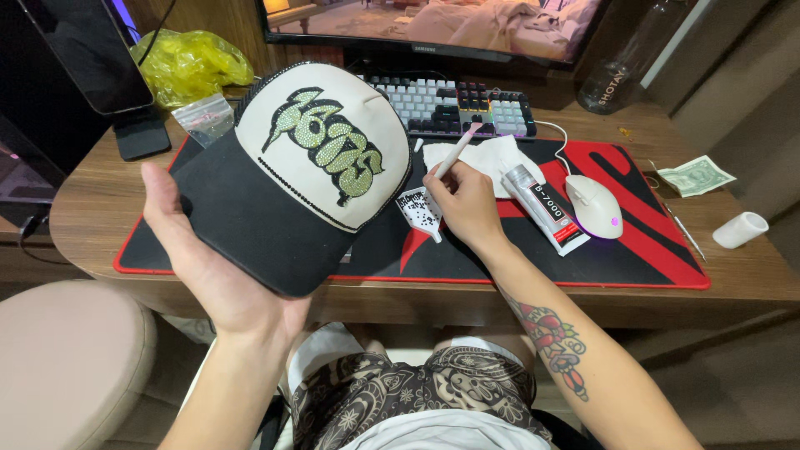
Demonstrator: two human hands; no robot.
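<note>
Patterned shorts [417, 400] are sitting closest, under both forearms. Left hand [221, 275] is cupping the cap [300, 175] from beneath, palm up and fingers spread under the black brim, so the cap is being held above the near edge of the counter [733, 275] with its white front panel and green rhinestone lettering tilting toward the wearer. Right hand [467, 204] is pinching a slim white pen-like tool [457, 152], its shaft slanting up and away toward the keyboard [454, 104]. That hand is hovering just beside the cap's right edge, directly over a small white tray of dark beads [423, 212] lying on the red and black desk mat [650, 242]. So the cap is lying to the left of the tool hand, near but apart from it, brim pointing down-left. Just right of the tool hand, a glue tube [546, 204] is lying diagonally, with a white mouse [596, 207] beyond it.
</note>
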